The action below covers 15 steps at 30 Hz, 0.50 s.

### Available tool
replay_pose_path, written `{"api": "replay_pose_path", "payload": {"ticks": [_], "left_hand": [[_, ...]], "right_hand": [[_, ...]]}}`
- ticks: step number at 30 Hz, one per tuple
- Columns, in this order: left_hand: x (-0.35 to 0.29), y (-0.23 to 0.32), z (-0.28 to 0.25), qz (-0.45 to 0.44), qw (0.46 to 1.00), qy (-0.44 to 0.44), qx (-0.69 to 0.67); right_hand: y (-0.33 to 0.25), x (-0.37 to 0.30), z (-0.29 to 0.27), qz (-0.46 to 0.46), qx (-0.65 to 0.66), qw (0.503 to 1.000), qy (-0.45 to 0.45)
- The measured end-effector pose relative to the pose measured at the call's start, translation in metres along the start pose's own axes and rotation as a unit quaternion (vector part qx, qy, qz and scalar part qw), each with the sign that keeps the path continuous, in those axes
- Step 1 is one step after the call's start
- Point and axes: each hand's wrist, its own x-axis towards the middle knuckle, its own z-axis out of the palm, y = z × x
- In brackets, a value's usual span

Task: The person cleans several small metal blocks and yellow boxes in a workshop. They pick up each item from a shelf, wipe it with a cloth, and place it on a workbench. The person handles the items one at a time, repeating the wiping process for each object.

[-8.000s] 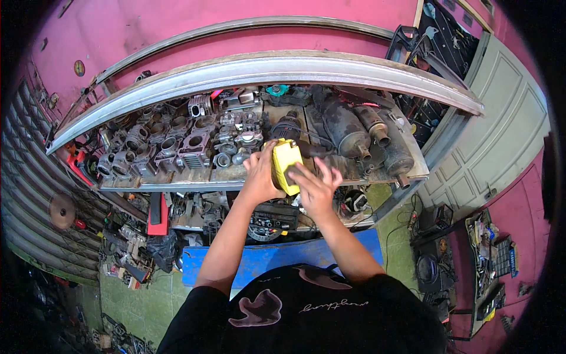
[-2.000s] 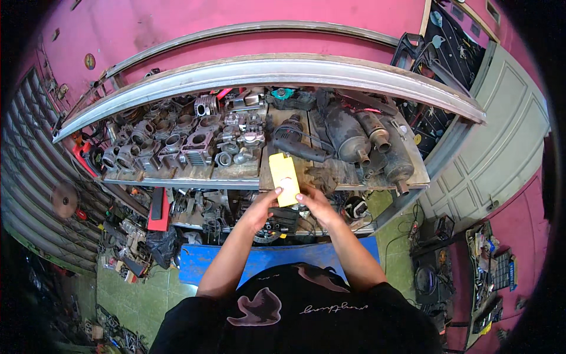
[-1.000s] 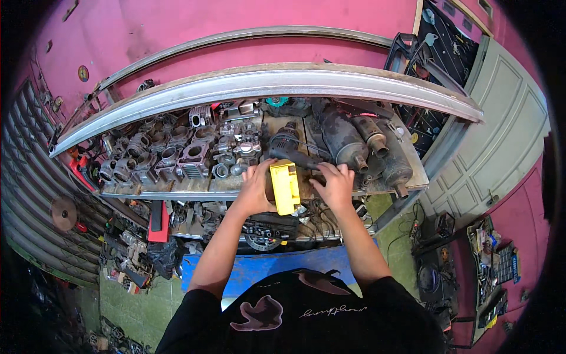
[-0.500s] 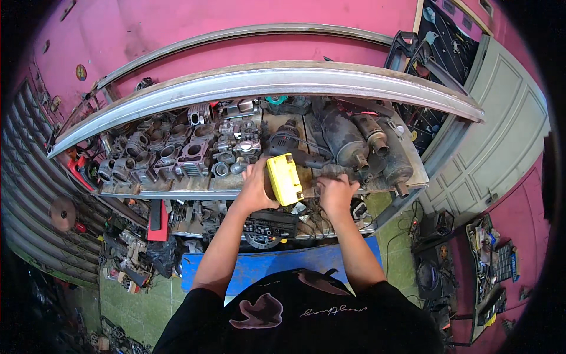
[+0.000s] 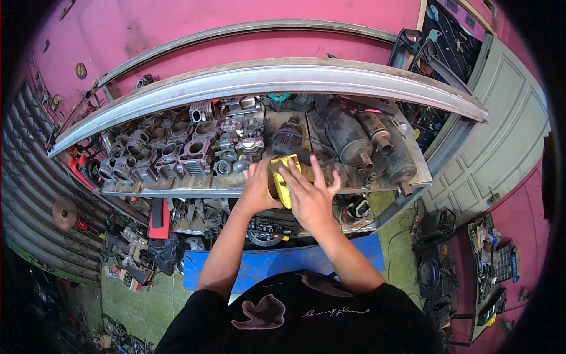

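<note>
With the power drill [image 5: 288,140] taken as reference, grimy engine cylinders [image 5: 196,150] are noted to its left, ranked along the shelf [image 5: 177,193]. On the drill's near side, a little left, the left hand [image 5: 257,189] is found closed around the left flank of a yellow box [image 5: 282,190]. The box is held tilted, directly on the near side of the drill, overlapping the shelf's front edge in view. Its upper face is partly covered by the right hand [image 5: 312,202], laid with fingers extended; whether anything is pinched beneath them cannot be told. To the drill's right, dark mufflers [image 5: 352,140] are laid close together. As judged, a fall could be caused by a slip of the left-hand hold under pressure from the right, and the drill could be knocked if the box were swung forward
</note>
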Motion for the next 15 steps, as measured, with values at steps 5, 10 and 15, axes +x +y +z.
{"api": "replay_pose_path", "payload": {"ticks": [5, 10, 15], "left_hand": [[-0.001, 0.005, -0.005, -0.019, 1.000, -0.007, -0.005], [-0.003, 0.003, 0.000, -0.010, 1.000, 0.001, 0.000], [-0.001, -0.005, 0.003, -0.030, 1.000, -0.007, -0.004]], "right_hand": [[0.012, -0.032, -0.011, -0.052, 0.021, 0.998, -0.018], [0.022, 0.020, -0.002, -0.026, 0.029, 0.993, 0.111], [0.011, -0.013, 0.018, -0.051, 0.010, 0.996, 0.068]]}}
